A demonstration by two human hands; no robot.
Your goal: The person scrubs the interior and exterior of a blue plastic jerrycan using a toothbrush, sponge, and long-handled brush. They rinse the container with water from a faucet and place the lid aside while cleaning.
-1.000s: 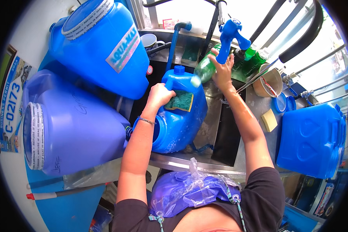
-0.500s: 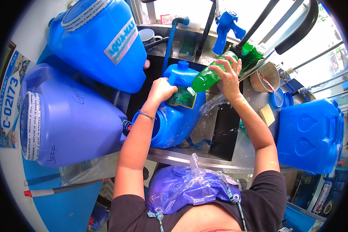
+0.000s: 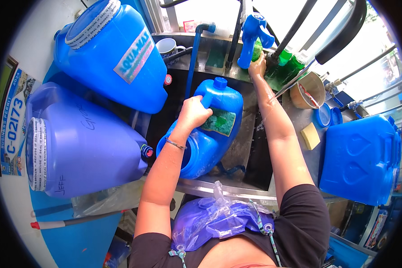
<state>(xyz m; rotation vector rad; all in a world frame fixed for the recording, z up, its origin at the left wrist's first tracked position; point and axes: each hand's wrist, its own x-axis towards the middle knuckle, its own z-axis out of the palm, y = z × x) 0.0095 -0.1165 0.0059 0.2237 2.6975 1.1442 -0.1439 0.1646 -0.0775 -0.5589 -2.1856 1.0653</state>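
Note:
A blue water jug with a wide round opening lies tilted in the sink. My left hand is closed round its handle. Beside those fingers, a green scouring sponge rests on the jug's side. My right arm stretches to the back of the sink, where my right hand grips a green plastic bottle. The blue dispenser tap partly hides that bottle. More green bottles stand just right of it. Water from a thin spout runs by my right forearm.
Two large water containers, one blue and one purple, fill the left side. On the right are a bucket, a yellow sponge, blue lids and another blue container. A mug stands behind the sink.
My right hand has carried the green bottle from above the jug back to the rear ledge by the tap. The left hand stays on the jug, which sits slightly lower and further right in view.

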